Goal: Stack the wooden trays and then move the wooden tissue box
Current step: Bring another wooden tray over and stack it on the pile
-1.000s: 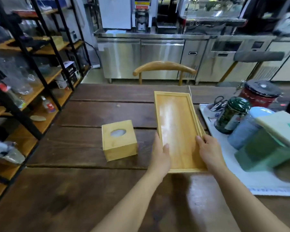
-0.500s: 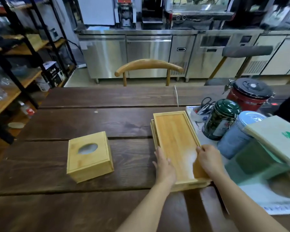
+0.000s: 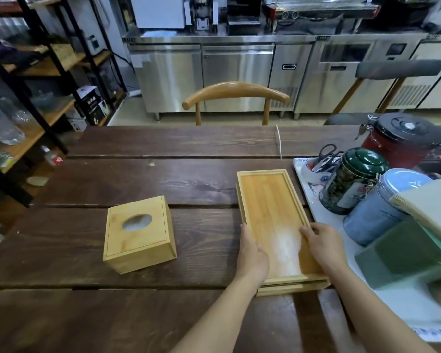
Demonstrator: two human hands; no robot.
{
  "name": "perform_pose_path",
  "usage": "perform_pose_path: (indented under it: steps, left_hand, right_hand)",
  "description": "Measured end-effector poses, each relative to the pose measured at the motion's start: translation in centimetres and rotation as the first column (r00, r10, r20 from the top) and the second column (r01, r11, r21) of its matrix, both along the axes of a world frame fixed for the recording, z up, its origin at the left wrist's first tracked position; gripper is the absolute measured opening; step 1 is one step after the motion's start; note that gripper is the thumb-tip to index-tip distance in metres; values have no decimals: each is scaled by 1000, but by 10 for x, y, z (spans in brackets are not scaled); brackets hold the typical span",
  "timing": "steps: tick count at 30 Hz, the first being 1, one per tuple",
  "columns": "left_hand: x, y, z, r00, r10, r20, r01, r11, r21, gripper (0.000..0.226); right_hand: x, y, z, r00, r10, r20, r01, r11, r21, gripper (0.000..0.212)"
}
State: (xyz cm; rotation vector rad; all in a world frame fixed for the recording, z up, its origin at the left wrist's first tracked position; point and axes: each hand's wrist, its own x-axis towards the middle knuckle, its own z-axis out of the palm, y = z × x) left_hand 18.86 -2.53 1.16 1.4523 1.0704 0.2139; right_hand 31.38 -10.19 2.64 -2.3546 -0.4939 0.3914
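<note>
Two long wooden trays lie stacked on the dark wooden table (image 3: pixel 143 179). The upper tray (image 3: pixel 270 200) rests on the lower tray (image 3: pixel 290 290), whose edge shows along the near end and left side. My left hand (image 3: pixel 252 253) grips the upper tray's left rim near its close end. My right hand (image 3: pixel 321 245) holds the right rim, thumb inside the tray. To the left, apart from both hands, a wooden tissue box (image 3: pixel 139 231) with an oval opening on top sits on the table.
A white mat (image 3: pixel 313 192) at the right carries a green tin (image 3: pixel 351 179), a blue-lidded jar (image 3: pixel 382 207), a cup of scissors (image 3: pixel 321 161), a red canister (image 3: pixel 402 138) and green boxes (image 3: pixel 402 253). A wooden chair (image 3: pixel 236 94) stands across the table. Black shelving (image 3: pixel 28 80) lines the left.
The upper tray has come down from a raised, tilted hold onto the lower tray. Both hands stay on its rims. My head has shifted, so the scene sits differently in view.
</note>
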Motion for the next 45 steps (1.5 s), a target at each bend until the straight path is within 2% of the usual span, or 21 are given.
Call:
perform_pose_path:
  steps: [2, 6, 11, 17, 27, 35, 45]
  left_hand:
    - [-1, 1, -3, 1000, 5, 2, -5, 1000, -20, 63]
    - [-3, -2, -7, 998, 46, 41, -39, 988, -152, 67]
    - [-7, 0, -11, 993, 61, 97, -37, 972, -232, 68]
    - [-9, -2, -15, 992, 60, 114, -34, 975, -218, 68]
    - [-7, -6, -20, 986, 94, 136, -62, 974, -219, 66]
    - [-4, 1, -19, 973, 145, 178, -100, 967, -236, 67]
    - [-6, 3, -20, 975, 120, 188, -74, 970, -233, 65]
  right_hand:
    - [0, -1, 3, 999, 9, -46, -7, 998, 58, 21]
    - [-1, -4, 4, 993, -2, -118, 16, 992, 122, 24]
    - [1, -6, 1, 987, 26, -158, -7, 992, 124, 17]
    - [1, -6, 1, 990, 68, -126, -53, 991, 124, 17]
    - [4, -8, -3, 982, 85, -171, -62, 989, 134, 16]
    - [3, -8, 1, 972, 75, -221, -47, 990, 130, 20]
    - [2, -11, -2, 971, 26, -238, 3, 993, 122, 23]
